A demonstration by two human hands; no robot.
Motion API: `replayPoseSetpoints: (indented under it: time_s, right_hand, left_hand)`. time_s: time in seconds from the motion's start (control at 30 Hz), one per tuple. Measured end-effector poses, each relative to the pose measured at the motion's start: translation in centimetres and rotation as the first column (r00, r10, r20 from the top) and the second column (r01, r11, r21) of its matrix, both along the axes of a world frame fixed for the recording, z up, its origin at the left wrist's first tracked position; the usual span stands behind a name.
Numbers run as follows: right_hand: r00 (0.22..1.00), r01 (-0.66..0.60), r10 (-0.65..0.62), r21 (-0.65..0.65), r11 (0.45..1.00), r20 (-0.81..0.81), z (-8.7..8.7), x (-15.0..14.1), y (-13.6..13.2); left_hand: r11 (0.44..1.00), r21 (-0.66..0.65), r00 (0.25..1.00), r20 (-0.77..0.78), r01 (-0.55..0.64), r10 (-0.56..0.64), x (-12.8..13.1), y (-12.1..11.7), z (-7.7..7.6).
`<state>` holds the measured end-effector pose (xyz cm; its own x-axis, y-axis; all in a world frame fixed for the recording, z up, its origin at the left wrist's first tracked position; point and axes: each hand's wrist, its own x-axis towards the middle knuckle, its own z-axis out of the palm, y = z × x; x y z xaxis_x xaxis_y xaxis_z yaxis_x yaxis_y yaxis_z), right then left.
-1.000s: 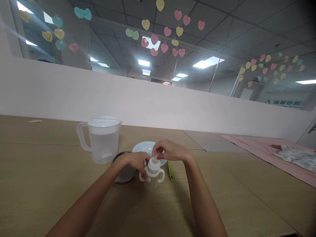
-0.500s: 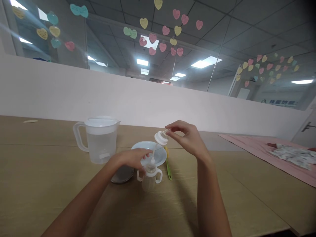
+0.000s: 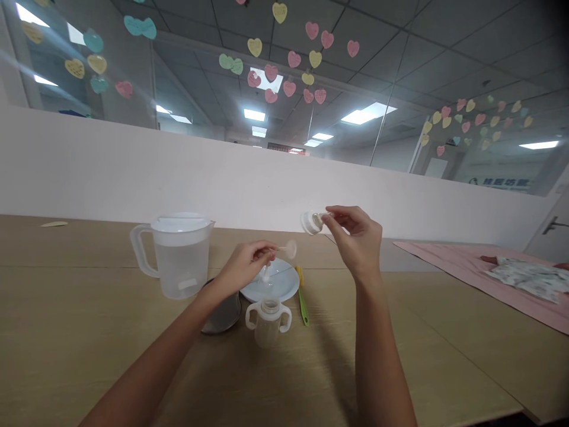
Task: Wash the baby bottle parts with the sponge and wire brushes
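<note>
My right hand (image 3: 359, 237) pinches a white bottle collar (image 3: 310, 223) by its clear teat, raised and tipped sideways. Lower and to its left, my left hand (image 3: 250, 261) is closed on a thin straw with a clear disc (image 3: 290, 249) at one end; the straw's other end hangs down over the bowl. The two parts are apart. Below them an uncapped clear baby bottle (image 3: 268, 332) with two white side handles stands upright on the table. Behind the bottle is a pale blue-white bowl (image 3: 291, 286).
A lidded clear pitcher of water (image 3: 182, 264) stands at left, with a dark round dish (image 3: 222, 317) partly under my left forearm. A green-handled brush (image 3: 303, 308) lies right of the bowl. At far right, another person's hand (image 3: 489, 260) touches patterned cloth (image 3: 528, 279) on a pink mat (image 3: 427, 252).
The straw has come away from the collar and is now in my left hand, which has left the bottle. My right hand has lifted the collar up and to the right.
</note>
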<state>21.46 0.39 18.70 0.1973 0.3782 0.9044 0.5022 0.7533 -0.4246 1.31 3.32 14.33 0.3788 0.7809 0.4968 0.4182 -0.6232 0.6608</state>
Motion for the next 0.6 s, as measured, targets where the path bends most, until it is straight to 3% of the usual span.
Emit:
replayPoseSetpoints:
  time_s: [0.1, 0.2, 0.37, 0.6]
  right_hand:
    - [1.0, -0.001, 0.0, -0.045, 0.999, -0.021, -0.1, 0.6, 0.2]
    - [1.0, -0.016, 0.015, -0.076, 0.997, -0.01, -0.3, 0.5, 0.6]
    - [0.999, -0.02, 0.025, -0.108, 0.994, 0.048, -0.6, -0.4, 1.1]
    - [0.992, -0.032, 0.05, -0.151, 0.988, 0.119, -0.8, -1.4, 1.0]
  left_hand:
    - [0.982, 0.07, 0.972, -0.143, -0.175, 0.184, -0.8, 2.3, -1.7]
    - [0.951, 0.113, 0.898, -0.313, -0.289, 0.31, -1.3, 4.2, -3.8]
    - [0.93, 0.124, 0.814, -0.453, -0.346, 0.364, -1.4, 5.7, -6.2]
    - [0.914, 0.166, 0.715, -0.577, -0.37, 0.394, -0.9, 5.0, -7.0]
